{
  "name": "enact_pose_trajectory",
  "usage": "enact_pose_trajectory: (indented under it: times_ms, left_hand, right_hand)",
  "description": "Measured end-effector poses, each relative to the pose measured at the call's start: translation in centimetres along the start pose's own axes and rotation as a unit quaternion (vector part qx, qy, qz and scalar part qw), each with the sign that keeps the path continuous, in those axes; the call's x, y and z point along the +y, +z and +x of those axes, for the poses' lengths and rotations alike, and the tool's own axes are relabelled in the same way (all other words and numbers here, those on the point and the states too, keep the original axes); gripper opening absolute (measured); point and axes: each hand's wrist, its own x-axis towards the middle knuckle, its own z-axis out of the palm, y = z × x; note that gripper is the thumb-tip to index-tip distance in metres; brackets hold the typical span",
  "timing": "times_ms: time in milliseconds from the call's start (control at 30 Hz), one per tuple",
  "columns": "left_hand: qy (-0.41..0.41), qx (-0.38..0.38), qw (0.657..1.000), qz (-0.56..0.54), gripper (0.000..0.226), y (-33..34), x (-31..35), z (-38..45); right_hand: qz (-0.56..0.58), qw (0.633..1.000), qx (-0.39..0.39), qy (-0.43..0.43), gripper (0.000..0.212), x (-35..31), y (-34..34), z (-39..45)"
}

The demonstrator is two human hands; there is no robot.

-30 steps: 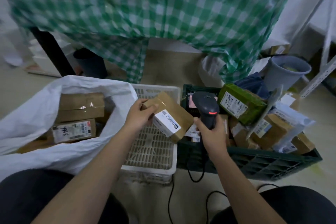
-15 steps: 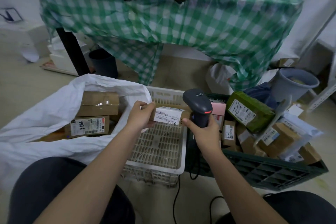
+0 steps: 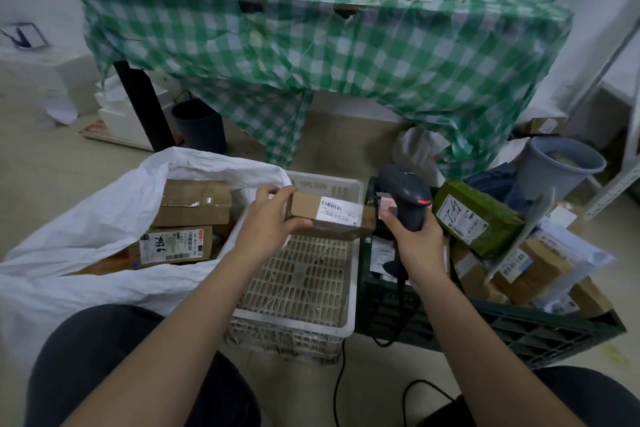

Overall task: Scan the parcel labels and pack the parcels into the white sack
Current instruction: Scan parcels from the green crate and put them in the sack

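Behind everything we see a table (image 3: 485, 55) draped in green checked cloth. At left our sack (image 3: 62, 253) gapes open with boxes (image 3: 180, 222) already inside. Our left hand (image 3: 266, 218) curls around one end of a parcel (image 3: 329, 215), holding it level above the white crate (image 3: 298, 288) — label up. Just beside the parcel's other end, our right hand (image 3: 415, 236) grips the scanner (image 3: 405, 194). Farther right, a dark crate (image 3: 519, 333) holds more parcels — one of them green (image 3: 478, 218).
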Motion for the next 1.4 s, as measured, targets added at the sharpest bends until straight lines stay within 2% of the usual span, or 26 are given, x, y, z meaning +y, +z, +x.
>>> enact_pose_trajectory:
  times_ms: [100,200,300,367,467,567,700,733,800,867,933,1067,1200,1300,1400]
  left_hand:
    - [0.022,-0.068,0.997,-0.009,0.048,-0.9,-0.3,0.8]
    - [0.028,-0.144,0.987,-0.06,0.036,-1.8,0.2,1.4]
    - [0.032,-0.205,0.976,-0.061,0.041,-2.2,0.8,2.1]
    - [0.028,-0.226,0.971,-0.077,0.047,-2.2,0.8,2.6]
    - [0.021,-0.213,0.969,-0.123,0.054,-1.6,1.0,3.0]
    - [0.02,-0.159,0.975,-0.152,0.057,-0.2,1.8,3.0]
    - [0.006,-0.034,0.983,-0.178,0.069,1.6,2.2,1.7]
    - [-0.007,-0.039,0.976,-0.213,0.07,2.1,2.0,1.2]
    - [-0.043,-0.103,0.952,-0.284,0.068,3.1,1.7,0.1]
    - [-0.071,-0.165,0.939,-0.293,0.068,4.1,1.3,-0.7]
    - [-0.077,-0.166,0.942,-0.282,0.059,4.3,1.4,-0.8]
    - [-0.088,-0.107,0.948,-0.287,0.053,3.5,1.4,0.0]
    - [-0.075,-0.052,0.971,-0.22,0.056,2.0,0.3,1.4]
    - [-0.071,-0.053,0.981,-0.17,0.057,1.0,-0.2,2.0]
    - [-0.073,-0.059,0.986,-0.14,0.056,0.1,-0.7,2.5]
  right_hand:
    - [-0.012,0.999,-0.04,-0.021,0.026,-0.2,-0.8,0.5]
    - [-0.032,0.994,-0.106,0.004,0.04,-0.2,-0.5,1.2]
    - [-0.077,0.979,-0.188,0.025,0.042,-0.9,-0.2,1.6]
    - [-0.097,0.965,-0.239,0.038,0.044,-1.2,0.0,1.6]
    - [-0.102,0.958,-0.263,0.048,0.049,-1.2,0.3,1.1]
    - [-0.087,0.97,-0.219,0.065,0.054,0.0,0.8,0.5]
    - [-0.002,0.989,-0.11,0.095,0.045,2.0,0.8,0.3]
    - [0.034,0.99,-0.084,0.106,0.043,2.3,0.8,0.2]
    - [0.099,0.986,-0.041,0.126,0.04,2.6,0.9,0.2]
    - [0.138,0.98,-0.018,0.141,0.038,2.7,1.1,0.2]
    - [0.157,0.977,-0.018,0.142,0.039,2.6,1.3,0.3]
    - [0.062,0.991,-0.021,0.117,0.038,2.5,1.0,1.0]
    - [-0.058,0.995,-0.055,0.064,0.022,2.2,-0.8,1.4]
    - [-0.177,0.976,-0.125,0.023,0.011,2.4,-2.0,0.9]
    - [-0.281,0.946,-0.161,-0.002,0.013,2.7,-2.2,0.1]
